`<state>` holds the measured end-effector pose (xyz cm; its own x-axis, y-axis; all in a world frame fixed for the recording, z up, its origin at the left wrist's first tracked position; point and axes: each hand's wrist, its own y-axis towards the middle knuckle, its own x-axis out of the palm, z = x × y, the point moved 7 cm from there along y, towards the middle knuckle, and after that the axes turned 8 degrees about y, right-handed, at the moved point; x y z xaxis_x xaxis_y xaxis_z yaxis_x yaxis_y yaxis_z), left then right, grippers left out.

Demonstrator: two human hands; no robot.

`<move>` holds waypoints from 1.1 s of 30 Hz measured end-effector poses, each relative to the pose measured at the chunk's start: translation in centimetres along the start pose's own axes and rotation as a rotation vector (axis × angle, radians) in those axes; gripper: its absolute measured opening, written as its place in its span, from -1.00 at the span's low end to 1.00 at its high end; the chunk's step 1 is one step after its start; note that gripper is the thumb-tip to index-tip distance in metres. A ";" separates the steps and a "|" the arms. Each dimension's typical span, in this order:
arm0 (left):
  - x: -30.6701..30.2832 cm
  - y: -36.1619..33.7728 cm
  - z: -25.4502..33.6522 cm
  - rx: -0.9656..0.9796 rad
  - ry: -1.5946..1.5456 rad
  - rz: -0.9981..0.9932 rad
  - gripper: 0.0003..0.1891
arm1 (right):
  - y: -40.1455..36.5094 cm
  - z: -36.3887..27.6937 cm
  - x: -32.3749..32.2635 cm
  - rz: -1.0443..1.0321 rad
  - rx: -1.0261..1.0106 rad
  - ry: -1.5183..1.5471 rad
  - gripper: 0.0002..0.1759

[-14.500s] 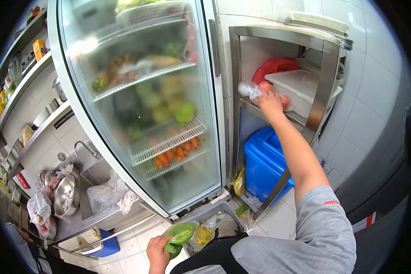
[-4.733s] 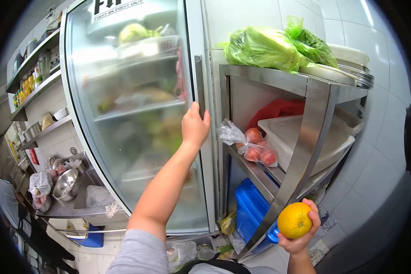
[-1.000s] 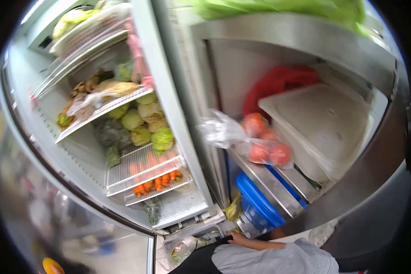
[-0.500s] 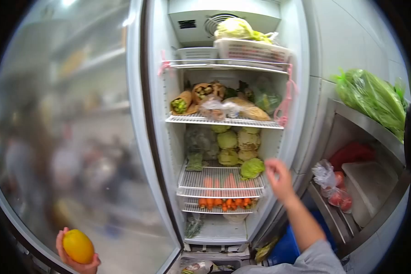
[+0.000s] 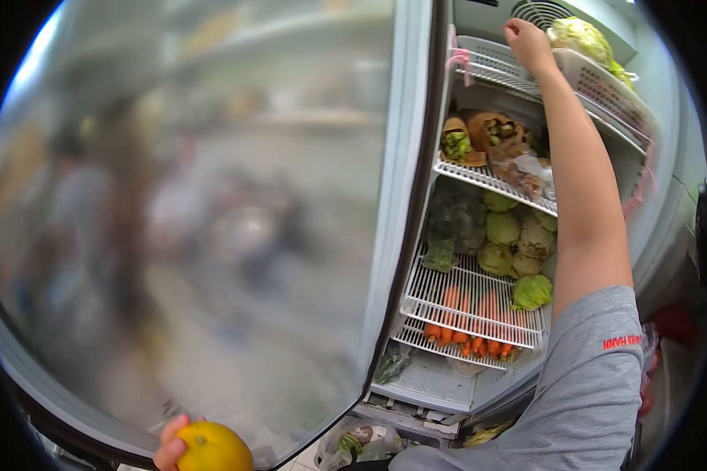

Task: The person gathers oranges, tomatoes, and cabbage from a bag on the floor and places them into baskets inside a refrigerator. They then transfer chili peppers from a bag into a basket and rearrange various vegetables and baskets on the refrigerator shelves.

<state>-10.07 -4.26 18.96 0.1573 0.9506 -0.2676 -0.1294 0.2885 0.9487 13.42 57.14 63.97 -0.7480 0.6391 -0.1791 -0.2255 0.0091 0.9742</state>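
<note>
A yellow round fruit (image 5: 214,448) is held in my left hand (image 5: 170,444) at the bottom left, in front of the fridge's glass door (image 5: 291,235). My right arm reaches up across the shelves. At the top shelf, my right hand (image 5: 529,45) is closed, its fingers curled over a white basket (image 5: 487,53); what they hold, if anything, is hidden. Just right of that hand, a pale leafy cabbage (image 5: 580,39) lies in another white basket (image 5: 605,86).
Middle shelves hold paper-wrapped greens (image 5: 456,144), cabbages (image 5: 503,228) and a lettuce (image 5: 532,291). Carrots (image 5: 448,335) lie lower down. A plastic bag of vegetables (image 5: 361,441) is at the bottom. Pink ties (image 5: 459,59) hang from the top shelf.
My right hand has risen from beside the lower shelves to the top shelf. The view has turned left, so the fridge appears farther right. The fruit remains in my left hand.
</note>
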 end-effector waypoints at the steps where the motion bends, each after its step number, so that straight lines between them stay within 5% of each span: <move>1: 0.4 0.6 1.8 0.058 -0.014 0.040 -0.01 | 0.2 1.1 1.5 -0.107 0.021 -0.039 -0.74; 6: 0.6 0.8 2.5 -0.048 0.148 -0.023 -0.07 | 0.5 5.3 5.6 -0.207 -0.171 -0.166 -0.73; 13: 0.9 -0.3 2.9 -0.064 0.206 0.057 -0.04 | -4.6 -10.8 -8.1 0.309 -0.347 -0.186 -0.69; 17: 0.9 0.2 1.5 0.138 0.206 0.120 -0.04 | -6.5 -4.1 -14.2 0.421 -0.424 -0.531 -0.74; 20: 0.8 -0.7 -0.1 0.231 0.122 0.217 -0.03 | -7.6 1.1 -16.1 0.275 -0.278 -0.631 -0.61; 23: 0.6 0.2 -0.6 0.174 0.107 0.227 -0.03 | -9.0 2.4 -17.3 0.375 -0.297 -0.562 -0.35; 26: 0.6 1.2 -1.3 0.139 0.038 0.171 -0.05 | -8.2 3.3 -17.2 0.161 -0.152 -0.619 -0.31; 33: 1.8 0.7 -4.9 0.093 0.051 0.171 0.00 | -7.2 2.9 -17.7 0.341 -0.333 -0.645 -0.30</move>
<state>-14.65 -1.78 18.28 0.0910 0.9900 -0.1074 -0.0584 0.1130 0.9919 30.09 47.97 60.56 -0.3240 0.8849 0.3346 -0.3004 -0.4316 0.8506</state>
